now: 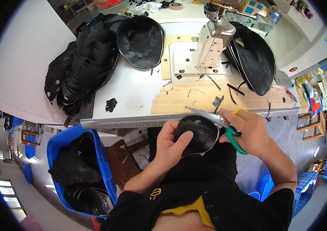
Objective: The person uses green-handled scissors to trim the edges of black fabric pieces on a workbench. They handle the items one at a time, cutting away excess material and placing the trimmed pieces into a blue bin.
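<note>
The green-handled metal scissors (218, 119) your right hand (251, 133) clasps could slip, nicking the rounded black leathery piece (204, 135) your left hand (170, 144) pinches.

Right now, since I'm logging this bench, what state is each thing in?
Green-handled metal scissors: in right hand; opening unclear.
Curved black leather-like piece: gripped by left hand.
Blue plastic bin: uncovered, holding black pieces.
White metal sewing machine: running or stopped, unclear.
Black curved pieces at left: piled, overlapping.
Black stack at right: layered.

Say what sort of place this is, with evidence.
Likely a sewing workshop: a sewing machine on the worktable, stacked black pieces on either side, and green-handled scissors in the right hand.
</note>
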Demonstrator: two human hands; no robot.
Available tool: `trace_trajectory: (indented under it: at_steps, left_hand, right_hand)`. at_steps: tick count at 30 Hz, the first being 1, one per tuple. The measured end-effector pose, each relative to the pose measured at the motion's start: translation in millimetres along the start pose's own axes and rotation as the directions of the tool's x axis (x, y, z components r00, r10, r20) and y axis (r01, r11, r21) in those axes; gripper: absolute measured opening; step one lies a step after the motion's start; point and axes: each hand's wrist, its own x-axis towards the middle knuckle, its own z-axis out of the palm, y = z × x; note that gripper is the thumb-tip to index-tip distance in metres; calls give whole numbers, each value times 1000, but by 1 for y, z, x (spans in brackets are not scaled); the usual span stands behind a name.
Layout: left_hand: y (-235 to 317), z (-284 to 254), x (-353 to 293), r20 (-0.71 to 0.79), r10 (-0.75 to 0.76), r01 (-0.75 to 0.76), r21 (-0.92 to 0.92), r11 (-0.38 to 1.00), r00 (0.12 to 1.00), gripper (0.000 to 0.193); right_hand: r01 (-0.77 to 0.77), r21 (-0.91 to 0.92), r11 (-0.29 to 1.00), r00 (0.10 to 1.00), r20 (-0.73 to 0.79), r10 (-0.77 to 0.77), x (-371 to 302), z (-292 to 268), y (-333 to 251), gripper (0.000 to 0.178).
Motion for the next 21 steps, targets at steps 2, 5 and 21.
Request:
trace_trajectory:
  at_steps: [2,5,21]
  left_hand:
    - [-1,-3,2,-106,-122,107,-139,984,987,21]
    - [2,-4,6,-133,-180,138,-278,951,975,29]
    - [-20,18,-7,-236,169,-218,-200,955,957,31]
  right_hand:
    - [-74,33,997,997,10,74,2,-6,1,63]
    - [-81,13,997,995,-51,81,-6,-6,7,64]
    - [-108,-19,994,990,-91,106,-19,16,-22,70]
